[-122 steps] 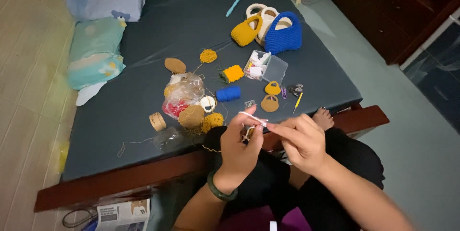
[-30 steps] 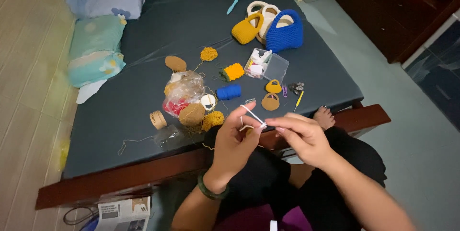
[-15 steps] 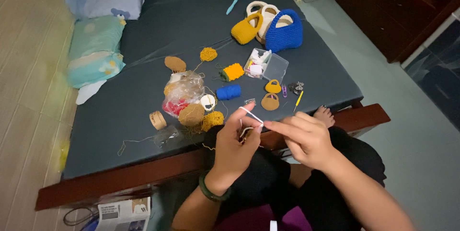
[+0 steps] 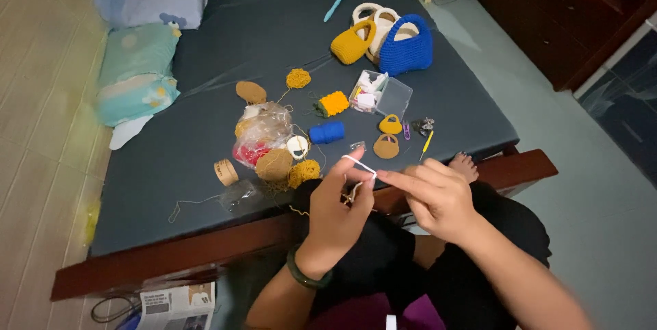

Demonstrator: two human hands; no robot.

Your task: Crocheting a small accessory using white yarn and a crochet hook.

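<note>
White strip (image 4: 358, 163) slanting between both hands' fingers (image 4: 385, 176)

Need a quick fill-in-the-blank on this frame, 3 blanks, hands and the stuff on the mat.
1. Both hands pinch a thin white strand; the wrist of the left hand wears a dark green ____.
2. The biggest crocheted bag on the dark mat is ____.
3. Next to the right hand, at the mat's edge, shows a bare ____.

Missing words: bracelet; blue; foot
</note>
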